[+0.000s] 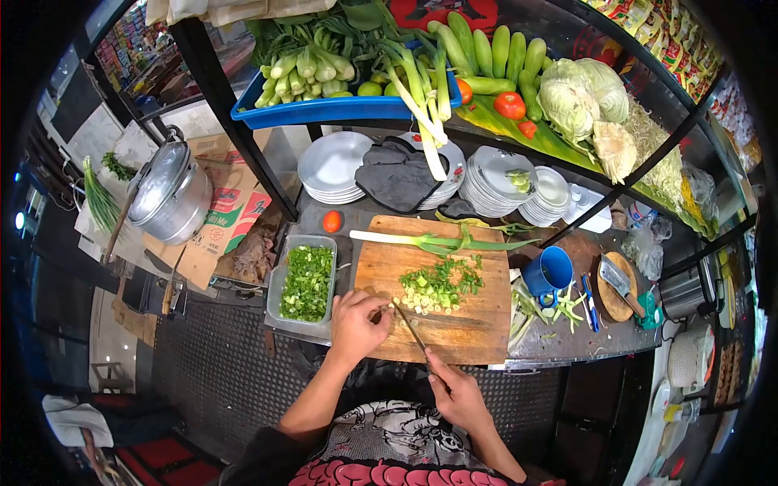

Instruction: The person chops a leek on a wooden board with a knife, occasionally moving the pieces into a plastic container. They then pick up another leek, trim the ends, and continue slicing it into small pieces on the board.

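My right hand (455, 392) is wrapped round the handle of a knife (411, 327), its blade pointing up and left over the wooden cutting board (478, 332). At the board's left edge, my left hand (361, 322) has its fingers curled together near the knife tip; what they pinch is too small to name. Chopped green onion (442, 285) lies in a heap beyond the blade. A whole leek-like stalk (397, 237) rests across the far part of the board. Left of the board is a clear container (307, 283) filled with chopped greens.
A tomato (332, 221) sits behind the container. Plates (334, 166) are stacked behind the board, below a blue tray (324, 111) of vegetables. Rightward are trimmings, a blue mug (548, 271) and a cleaver (618, 279) on a round board. A lidded pot (170, 194) stands left.
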A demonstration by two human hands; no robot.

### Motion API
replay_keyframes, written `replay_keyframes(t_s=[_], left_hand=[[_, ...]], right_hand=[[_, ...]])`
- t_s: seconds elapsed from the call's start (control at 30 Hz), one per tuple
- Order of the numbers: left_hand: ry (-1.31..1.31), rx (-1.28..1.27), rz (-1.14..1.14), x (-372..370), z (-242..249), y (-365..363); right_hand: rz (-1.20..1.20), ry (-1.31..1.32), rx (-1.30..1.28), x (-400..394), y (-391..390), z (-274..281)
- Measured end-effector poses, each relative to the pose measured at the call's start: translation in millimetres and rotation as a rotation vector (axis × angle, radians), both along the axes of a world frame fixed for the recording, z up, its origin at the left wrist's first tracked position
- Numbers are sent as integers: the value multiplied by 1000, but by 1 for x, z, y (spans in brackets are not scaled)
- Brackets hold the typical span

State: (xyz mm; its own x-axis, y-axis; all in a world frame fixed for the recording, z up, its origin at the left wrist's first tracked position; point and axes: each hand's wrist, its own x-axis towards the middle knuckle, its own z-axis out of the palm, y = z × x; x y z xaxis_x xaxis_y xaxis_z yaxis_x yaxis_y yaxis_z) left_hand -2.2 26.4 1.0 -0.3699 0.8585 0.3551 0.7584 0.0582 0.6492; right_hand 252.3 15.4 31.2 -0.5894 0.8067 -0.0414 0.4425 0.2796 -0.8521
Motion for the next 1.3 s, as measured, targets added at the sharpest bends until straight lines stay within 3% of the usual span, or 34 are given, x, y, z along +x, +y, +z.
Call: replay_keyframes(t_s=[0.27,0.4,0.53,0.77,0.97,1.17,1.2,1.3], left_hand=[[-20,-42,-74,-6,7,-3],[38,-1,-145,-12,4,-3],[29,-26,-193,-18,4,0],[-117,-69,-223,-23,12,-9],[-136,-25,-217,-28,9,-11],[-105,-5,-199,-30,2,-18],[-96,2,-199,-29,2,-18],[-118,31,-180,-29,2,-20]], right_hand=[[-93,43,-73,11,-4,8],[12,90,-103,40,1,2],[-122,8,-217,49,8,5],[-60,29,-264,49,9,9],[-192,-51,-309,47,5,31],[8,72,39,3,-5,4],[23,-37,-60,-2,-6,15],[-9,1,9,-3,-6,0]])
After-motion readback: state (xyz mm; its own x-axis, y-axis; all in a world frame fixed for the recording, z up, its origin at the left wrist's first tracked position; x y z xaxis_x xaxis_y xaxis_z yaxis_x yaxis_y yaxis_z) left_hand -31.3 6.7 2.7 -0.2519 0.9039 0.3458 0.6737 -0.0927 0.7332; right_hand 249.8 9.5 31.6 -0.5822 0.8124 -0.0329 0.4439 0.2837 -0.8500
